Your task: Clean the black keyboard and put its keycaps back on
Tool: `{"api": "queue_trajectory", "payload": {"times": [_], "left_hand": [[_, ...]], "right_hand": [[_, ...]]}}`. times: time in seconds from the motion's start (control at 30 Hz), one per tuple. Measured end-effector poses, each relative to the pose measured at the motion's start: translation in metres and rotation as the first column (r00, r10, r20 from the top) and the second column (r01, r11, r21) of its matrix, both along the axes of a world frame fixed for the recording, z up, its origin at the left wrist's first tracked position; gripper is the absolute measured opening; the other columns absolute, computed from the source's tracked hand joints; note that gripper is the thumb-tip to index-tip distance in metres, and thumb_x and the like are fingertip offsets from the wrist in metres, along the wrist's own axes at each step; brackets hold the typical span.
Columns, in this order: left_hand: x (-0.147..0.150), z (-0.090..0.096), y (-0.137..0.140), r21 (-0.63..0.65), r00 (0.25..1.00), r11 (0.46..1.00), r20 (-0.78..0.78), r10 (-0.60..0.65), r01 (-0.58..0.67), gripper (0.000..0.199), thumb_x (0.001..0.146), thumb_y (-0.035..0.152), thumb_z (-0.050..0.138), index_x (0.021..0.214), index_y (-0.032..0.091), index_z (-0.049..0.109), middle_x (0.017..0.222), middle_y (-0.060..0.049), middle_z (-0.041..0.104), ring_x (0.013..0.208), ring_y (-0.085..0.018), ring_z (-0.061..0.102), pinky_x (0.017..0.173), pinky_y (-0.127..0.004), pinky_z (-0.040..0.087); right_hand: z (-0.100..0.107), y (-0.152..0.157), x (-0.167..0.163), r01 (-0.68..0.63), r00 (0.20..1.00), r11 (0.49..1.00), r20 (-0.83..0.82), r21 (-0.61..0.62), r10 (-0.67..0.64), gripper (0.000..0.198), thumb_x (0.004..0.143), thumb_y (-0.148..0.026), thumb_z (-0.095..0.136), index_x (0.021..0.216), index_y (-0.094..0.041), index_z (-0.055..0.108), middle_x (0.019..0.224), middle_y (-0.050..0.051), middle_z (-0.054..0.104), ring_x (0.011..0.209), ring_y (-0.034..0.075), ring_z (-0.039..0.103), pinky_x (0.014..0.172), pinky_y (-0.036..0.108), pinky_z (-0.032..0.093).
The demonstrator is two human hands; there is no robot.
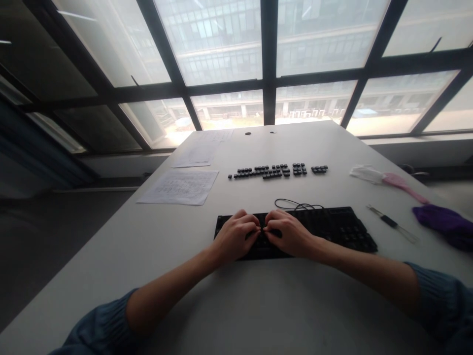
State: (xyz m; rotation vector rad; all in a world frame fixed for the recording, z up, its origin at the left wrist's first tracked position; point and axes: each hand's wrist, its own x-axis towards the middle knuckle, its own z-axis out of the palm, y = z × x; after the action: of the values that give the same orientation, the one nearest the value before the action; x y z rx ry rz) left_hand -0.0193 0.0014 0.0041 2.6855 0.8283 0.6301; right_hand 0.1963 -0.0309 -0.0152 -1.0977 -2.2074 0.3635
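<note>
A black keyboard (pixel 332 224) lies on the white table in front of me, its cable (pixel 299 204) looped behind it. Over its left half, my left hand (pixel 238 234) is closed in a pinch. Facing it, my right hand (pixel 286 231) is pinched too, and the fingertips of both nearly meet just above the keys. Whatever sits between the fingertips is small and dark, and I cannot make it out. Beyond the keyboard, loose black keycaps (pixel 275 171) are laid out in rows and groups.
A keycap puller (pixel 391 222) with wire ends lies right of the keyboard. Near the right edge are a purple cloth (pixel 445 227), a pink-handled item (pixel 402 185) and a whitish piece (pixel 364 172). Printed sheets (pixel 181 187) lie at left. Windows (pixel 221 44) stand behind the table.
</note>
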Motion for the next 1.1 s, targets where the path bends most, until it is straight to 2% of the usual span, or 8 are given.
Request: {"api": "queue_trajectory", "payload": {"times": [0.3,0.5,0.57,0.67,0.73,0.8,0.93,1.1], "left_hand": [[0.000,-0.003,-0.002,-0.010,1.000,1.000,0.007,0.014,-0.014,0.018,0.095,0.021,0.058,0.084,0.021,0.073,0.104,-0.004,0.071,0.096,-0.021,0.056,0.090,-0.037,0.050],[0.001,0.010,0.011,-0.144,0.994,0.987,0.079,0.078,-0.066,0.012,0.092,0.023,0.064,0.086,0.022,0.075,0.095,-0.001,0.075,0.091,-0.018,0.062,0.089,-0.033,0.049],[0.005,0.017,0.029,-0.143,0.986,0.985,0.122,0.115,-0.097,0.012,0.091,0.024,0.066,0.088,0.022,0.077,0.094,-0.001,0.076,0.089,-0.017,0.065,0.090,-0.033,0.049],[0.018,0.023,0.071,-0.077,0.974,0.983,0.140,0.176,-0.167,0.013,0.089,0.028,0.067,0.090,0.023,0.079,0.094,-0.002,0.077,0.086,-0.018,0.067,0.089,-0.032,0.050],[0.033,0.021,0.104,-0.053,0.964,0.968,0.093,0.250,-0.246,0.014,0.088,0.029,0.069,0.094,0.023,0.080,0.096,-0.003,0.078,0.083,-0.018,0.068,0.087,-0.032,0.052],[0.049,0.016,0.134,-0.030,0.940,0.940,0.004,0.341,-0.341,0.016,0.086,0.030,0.070,0.097,0.024,0.080,0.100,-0.004,0.078,0.090,-0.020,0.069,0.090,-0.032,0.052],[0.076,0.003,0.175,0.011,0.899,0.902,-0.082,0.430,-0.431,0.020,0.084,0.028,0.072,0.102,0.024,0.081,0.103,-0.008,0.077,0.105,-0.027,0.067,0.094,-0.036,0.052],[0.091,-0.009,0.195,0.014,0.889,0.895,-0.111,0.444,-0.445,0.021,0.082,0.027,0.073,0.101,0.027,0.081,0.094,-0.009,0.077,0.107,-0.028,0.066,0.092,-0.036,0.053]], "right_hand": [[-0.001,0.000,-0.001,0.003,1.000,1.000,0.012,0.021,-0.004,0.011,0.087,-0.014,0.065,0.077,-0.019,0.067,0.096,0.006,0.065,0.092,0.020,0.058,0.087,0.034,0.049],[0.013,0.003,0.006,0.002,1.000,0.999,-0.010,-0.053,-0.003,0.008,0.088,-0.014,0.065,0.088,-0.020,0.071,0.094,0.006,0.069,0.090,0.019,0.062,0.084,0.033,0.049],[0.019,0.019,0.016,0.054,0.998,0.998,-0.028,-0.041,-0.055,0.011,0.087,-0.012,0.064,0.092,-0.019,0.072,0.094,0.006,0.070,0.090,0.020,0.062,0.084,0.032,0.048],[0.025,0.064,0.035,0.206,0.979,0.978,-0.006,0.017,-0.206,0.011,0.086,-0.012,0.066,0.091,-0.018,0.073,0.093,0.007,0.072,0.090,0.022,0.062,0.084,0.034,0.046],[0.027,0.101,0.045,0.288,0.955,0.955,0.056,0.073,-0.292,0.010,0.087,-0.014,0.067,0.092,-0.017,0.074,0.096,0.007,0.073,0.096,0.023,0.061,0.088,0.034,0.045],[0.026,0.134,0.051,0.330,0.924,0.938,0.165,0.109,-0.344,0.012,0.090,-0.015,0.064,0.093,-0.017,0.074,0.099,0.008,0.073,0.101,0.024,0.060,0.090,0.034,0.043],[0.019,0.178,0.048,0.343,0.866,0.931,0.341,0.127,-0.366,0.013,0.092,-0.018,0.063,0.093,-0.018,0.076,0.103,0.010,0.074,0.105,0.026,0.057,0.087,0.033,0.040],[0.007,0.198,0.042,0.292,0.860,0.950,0.404,0.114,-0.312,0.016,0.091,-0.016,0.060,0.090,-0.018,0.076,0.101,0.012,0.075,0.106,0.027,0.055,0.086,0.036,0.035]]}}
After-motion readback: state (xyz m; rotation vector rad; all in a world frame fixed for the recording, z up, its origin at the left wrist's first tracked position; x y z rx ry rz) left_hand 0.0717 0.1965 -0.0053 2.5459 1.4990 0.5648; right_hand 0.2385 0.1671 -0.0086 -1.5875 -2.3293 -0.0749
